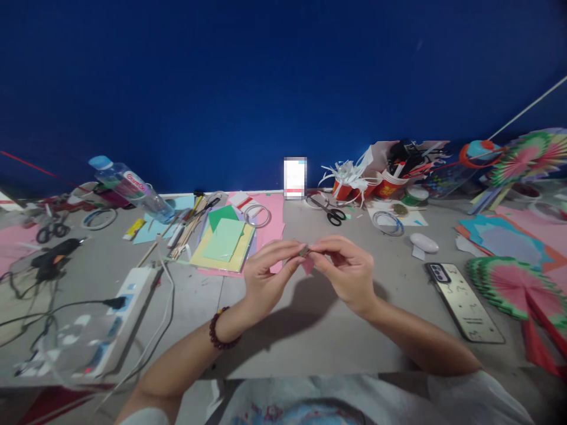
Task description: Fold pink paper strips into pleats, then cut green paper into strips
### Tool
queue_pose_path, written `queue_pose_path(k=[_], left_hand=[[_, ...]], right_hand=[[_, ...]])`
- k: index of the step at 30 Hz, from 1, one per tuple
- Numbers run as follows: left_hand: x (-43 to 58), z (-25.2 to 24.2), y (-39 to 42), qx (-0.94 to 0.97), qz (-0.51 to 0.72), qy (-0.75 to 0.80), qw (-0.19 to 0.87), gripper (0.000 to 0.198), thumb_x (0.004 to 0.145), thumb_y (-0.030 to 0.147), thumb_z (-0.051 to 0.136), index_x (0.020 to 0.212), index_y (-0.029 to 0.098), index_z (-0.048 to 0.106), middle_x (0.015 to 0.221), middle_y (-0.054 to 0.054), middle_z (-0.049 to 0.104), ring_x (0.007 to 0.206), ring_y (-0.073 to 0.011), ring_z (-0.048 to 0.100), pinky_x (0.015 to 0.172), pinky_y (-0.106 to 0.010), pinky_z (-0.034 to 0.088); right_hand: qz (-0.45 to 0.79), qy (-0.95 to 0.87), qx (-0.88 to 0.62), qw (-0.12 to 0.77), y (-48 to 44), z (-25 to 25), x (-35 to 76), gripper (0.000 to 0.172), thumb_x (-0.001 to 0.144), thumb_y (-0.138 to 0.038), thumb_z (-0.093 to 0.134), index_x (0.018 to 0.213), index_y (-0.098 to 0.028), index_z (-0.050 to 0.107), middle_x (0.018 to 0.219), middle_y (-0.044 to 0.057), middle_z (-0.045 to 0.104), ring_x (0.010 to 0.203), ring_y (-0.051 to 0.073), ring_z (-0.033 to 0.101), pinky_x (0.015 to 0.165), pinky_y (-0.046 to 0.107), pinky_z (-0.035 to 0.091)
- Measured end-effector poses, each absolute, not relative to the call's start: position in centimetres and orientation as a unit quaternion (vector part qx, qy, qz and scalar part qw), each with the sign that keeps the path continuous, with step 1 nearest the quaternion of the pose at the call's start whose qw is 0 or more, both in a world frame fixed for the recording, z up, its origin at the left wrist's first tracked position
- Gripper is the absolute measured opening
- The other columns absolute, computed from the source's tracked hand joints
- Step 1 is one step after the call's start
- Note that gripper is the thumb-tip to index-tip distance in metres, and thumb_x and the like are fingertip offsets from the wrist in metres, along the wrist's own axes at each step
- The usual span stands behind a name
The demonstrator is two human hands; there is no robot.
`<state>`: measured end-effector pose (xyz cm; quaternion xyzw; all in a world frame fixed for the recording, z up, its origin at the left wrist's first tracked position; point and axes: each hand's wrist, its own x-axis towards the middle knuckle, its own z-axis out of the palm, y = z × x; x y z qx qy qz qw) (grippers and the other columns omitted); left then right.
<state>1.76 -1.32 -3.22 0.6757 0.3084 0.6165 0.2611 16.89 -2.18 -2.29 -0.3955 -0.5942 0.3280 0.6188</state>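
My left hand (266,274) and my right hand (348,271) meet above the middle of the grey table (283,330). Both pinch a small folded pink paper piece (306,260) between thumb and fingertips; a tiny grey bit shows at its top. A dark bead bracelet (221,332) circles my left wrist. The fingers of both hands are closed on the paper, held a little above the tabletop.
A stack of coloured paper sheets (225,242) lies behind my hands. A phone (465,301) and folded paper fans (509,283) sit to the right. A power strip (110,324) with cables, a water bottle (133,189), scissors (330,211) and red cups (381,186) stand around.
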Motion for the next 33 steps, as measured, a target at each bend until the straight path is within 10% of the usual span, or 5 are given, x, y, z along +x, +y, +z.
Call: queue_pose_path(k=[33], left_hand=[[1.73,-3.45,-1.37,0.672,0.611,0.323,0.265,0.024,0.078,0.011,0.071,0.098,0.024,0.075,0.092,-0.005,0.076,0.086,-0.0165,0.070,0.078,-0.027,0.058]], right_hand=[[0.400,-0.600,-0.388,0.574,-1.94,-2.28,17.17,0.004,0.081,-0.021,0.064,0.082,-0.021,0.068,0.080,0.002,0.068,0.066,0.013,0.063,0.057,0.024,0.053]])
